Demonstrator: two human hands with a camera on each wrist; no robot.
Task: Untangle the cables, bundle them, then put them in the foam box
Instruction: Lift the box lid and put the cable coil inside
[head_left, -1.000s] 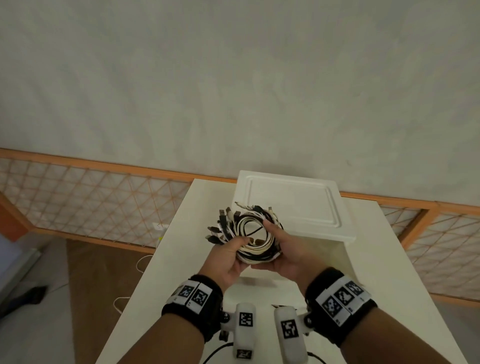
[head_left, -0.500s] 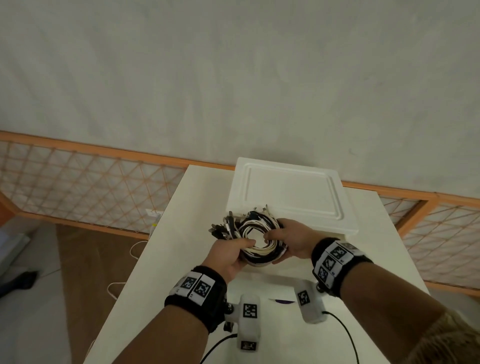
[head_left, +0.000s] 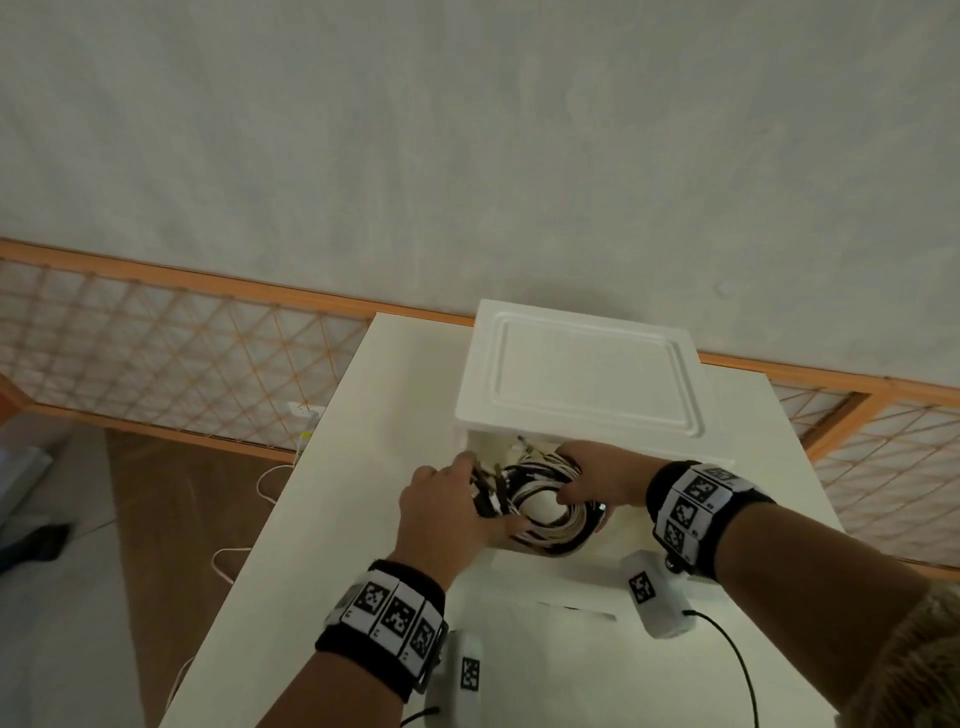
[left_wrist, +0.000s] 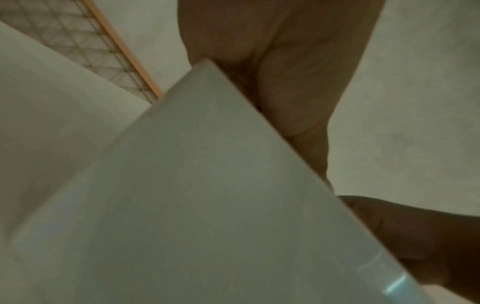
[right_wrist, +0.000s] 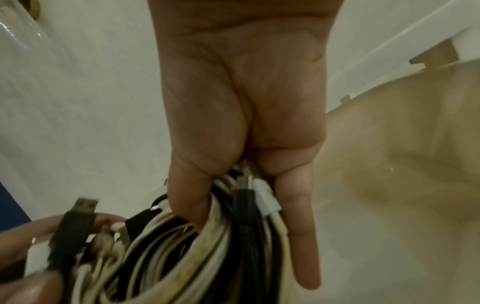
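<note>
A coiled bundle of black and white cables (head_left: 546, 501) sits low in the open front part of the white foam box (head_left: 524, 564). The box lid (head_left: 576, 374) is slid back and covers the rear part. My left hand (head_left: 480, 501) grips the bundle's left side, where the plugs stick out. My right hand (head_left: 576, 483) grips its right side. In the right wrist view the right hand (right_wrist: 241, 195) has thumb and fingers curled round the cable bundle (right_wrist: 207, 246). The left wrist view shows only my palm (left_wrist: 285, 72) behind the foam box wall (left_wrist: 207, 185), with the fingers hidden.
The box stands on a white table (head_left: 322, 519) against a grey wall. An orange-framed mesh fence (head_left: 182, 364) runs behind and to both sides. A power strip (head_left: 306, 415) and thin cords (head_left: 234, 556) lie on the floor at left.
Both hands moved forward and down with the bundle, from above the table in front of the box into the box's open front. The head view has tilted down.
</note>
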